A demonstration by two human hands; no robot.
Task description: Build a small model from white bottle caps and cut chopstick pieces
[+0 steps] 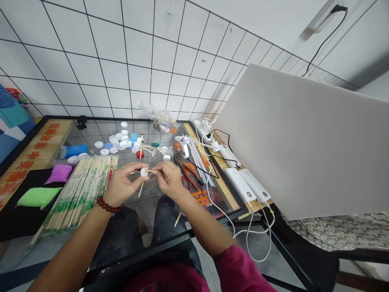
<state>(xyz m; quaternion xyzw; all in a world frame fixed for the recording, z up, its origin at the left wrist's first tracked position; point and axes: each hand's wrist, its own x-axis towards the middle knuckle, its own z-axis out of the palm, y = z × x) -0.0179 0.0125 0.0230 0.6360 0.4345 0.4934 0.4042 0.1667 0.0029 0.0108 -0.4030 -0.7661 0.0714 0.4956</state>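
Observation:
My left hand (pixel 124 182) pinches a white bottle cap (pixel 144 172) between thumb and fingers above the glass tabletop. From the right, my right hand (pixel 168 178) holds a short wooden stick (pixel 150 171) whose end meets the cap; whether it passes into the cap I cannot tell. Just beyond my hands stands a small frame of wooden sticks (pixel 148 151) with caps at its ends, one of them a red cap (pixel 140 154). A loose stick piece (pixel 141 190) lies below the cap, between my hands.
Wrapped chopsticks (pixel 80 190) lie left, beside green clay (pixel 39 197), purple clay (pixel 59 173) and a blue packet (pixel 75 151). Several bottle caps (pixel 123 140) are scattered behind. Right are a white glue gun (pixel 184 145), red-handled pliers (pixel 190 172), glue sticks (pixel 200 160) and white power banks (pixel 240 184) with cables.

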